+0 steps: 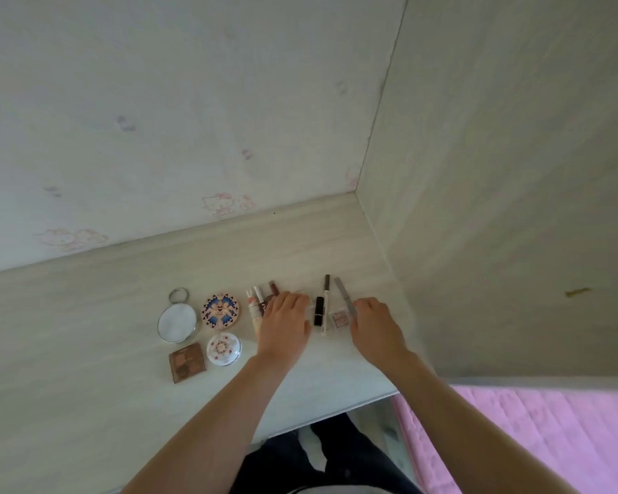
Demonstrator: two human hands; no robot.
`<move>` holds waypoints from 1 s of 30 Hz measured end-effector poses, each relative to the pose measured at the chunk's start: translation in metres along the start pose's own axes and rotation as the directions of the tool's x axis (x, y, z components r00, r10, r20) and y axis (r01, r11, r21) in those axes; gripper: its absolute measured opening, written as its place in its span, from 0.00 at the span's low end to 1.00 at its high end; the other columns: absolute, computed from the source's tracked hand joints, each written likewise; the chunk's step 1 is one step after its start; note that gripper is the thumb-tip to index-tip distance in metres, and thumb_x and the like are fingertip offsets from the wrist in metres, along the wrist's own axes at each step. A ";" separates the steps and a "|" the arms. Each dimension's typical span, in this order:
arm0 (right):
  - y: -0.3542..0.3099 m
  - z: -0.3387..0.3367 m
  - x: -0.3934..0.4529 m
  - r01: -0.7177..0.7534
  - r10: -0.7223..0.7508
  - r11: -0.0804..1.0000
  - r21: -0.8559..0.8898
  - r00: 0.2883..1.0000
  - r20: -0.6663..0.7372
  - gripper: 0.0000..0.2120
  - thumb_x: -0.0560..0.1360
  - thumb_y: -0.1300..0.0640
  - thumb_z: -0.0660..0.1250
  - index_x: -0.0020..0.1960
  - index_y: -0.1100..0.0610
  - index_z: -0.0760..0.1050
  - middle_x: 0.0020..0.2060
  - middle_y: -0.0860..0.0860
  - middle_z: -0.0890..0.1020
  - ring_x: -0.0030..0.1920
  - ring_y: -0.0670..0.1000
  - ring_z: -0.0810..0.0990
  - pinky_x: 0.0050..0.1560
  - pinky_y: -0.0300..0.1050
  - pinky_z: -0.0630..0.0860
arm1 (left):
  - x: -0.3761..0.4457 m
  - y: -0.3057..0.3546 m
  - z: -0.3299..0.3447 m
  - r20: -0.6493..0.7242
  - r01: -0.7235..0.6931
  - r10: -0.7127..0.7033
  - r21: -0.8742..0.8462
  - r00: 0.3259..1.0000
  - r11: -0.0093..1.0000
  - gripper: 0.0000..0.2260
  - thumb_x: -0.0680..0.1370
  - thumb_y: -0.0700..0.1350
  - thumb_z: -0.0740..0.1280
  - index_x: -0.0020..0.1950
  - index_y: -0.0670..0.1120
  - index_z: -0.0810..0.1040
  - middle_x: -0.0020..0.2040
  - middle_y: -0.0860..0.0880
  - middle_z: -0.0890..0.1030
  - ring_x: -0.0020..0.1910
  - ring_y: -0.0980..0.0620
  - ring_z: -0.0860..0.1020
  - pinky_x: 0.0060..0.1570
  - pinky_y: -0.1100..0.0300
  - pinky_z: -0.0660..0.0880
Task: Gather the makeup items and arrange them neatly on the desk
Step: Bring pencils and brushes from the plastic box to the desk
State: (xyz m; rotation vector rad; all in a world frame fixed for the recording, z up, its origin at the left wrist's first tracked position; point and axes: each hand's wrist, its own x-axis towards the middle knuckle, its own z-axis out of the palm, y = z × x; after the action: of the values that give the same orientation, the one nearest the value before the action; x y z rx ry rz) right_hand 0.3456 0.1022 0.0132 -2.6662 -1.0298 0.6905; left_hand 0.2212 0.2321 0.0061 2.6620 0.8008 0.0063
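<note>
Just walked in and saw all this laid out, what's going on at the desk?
A person is lining up makeup on the desk. The left hand rests flat over a cluster of lip tubes; the right hand touches a slim grey pencil. Between them lie a black lipstick and a white pen. A round mirror, two compacts and an eyeshadow palette sit left.

Both hands (287,320) (374,320) palm-down, fingers relaxed.
</note>
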 end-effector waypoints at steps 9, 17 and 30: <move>-0.036 0.030 -0.069 -0.135 0.135 0.991 0.010 0.974 -0.184 0.24 0.81 0.51 0.56 0.73 0.60 0.59 0.72 0.55 0.66 0.75 0.57 0.57 0.73 0.52 0.59 | -0.030 -0.013 -0.022 0.074 -0.258 0.254 0.045 0.964 0.965 0.22 0.82 0.49 0.58 0.75 0.45 0.61 0.76 0.47 0.62 0.77 0.46 0.54 0.75 0.49 0.50; -0.056 0.055 -0.154 -0.318 0.315 0.948 0.023 0.924 -0.217 0.30 0.82 0.48 0.53 0.78 0.57 0.46 0.77 0.54 0.54 0.77 0.58 0.47 0.76 0.57 0.51 | -0.063 -0.006 -0.027 0.167 -0.449 0.437 0.046 0.884 0.892 0.24 0.83 0.49 0.52 0.78 0.45 0.53 0.78 0.48 0.55 0.78 0.49 0.46 0.76 0.50 0.47; -0.027 0.088 -0.309 -0.649 0.715 0.699 0.302 0.647 -0.264 0.32 0.81 0.50 0.56 0.78 0.58 0.46 0.77 0.55 0.52 0.77 0.60 0.45 0.76 0.56 0.49 | -0.164 0.072 0.005 0.306 -0.787 0.757 -0.040 0.577 0.616 0.24 0.82 0.48 0.55 0.77 0.46 0.56 0.78 0.49 0.57 0.78 0.48 0.48 0.75 0.48 0.46</move>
State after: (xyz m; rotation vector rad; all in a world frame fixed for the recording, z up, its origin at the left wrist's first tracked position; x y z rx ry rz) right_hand 0.0868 -0.0852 0.0546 -2.8192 0.1886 0.3285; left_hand 0.1226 0.0874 0.0418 2.7752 -0.5319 -0.2098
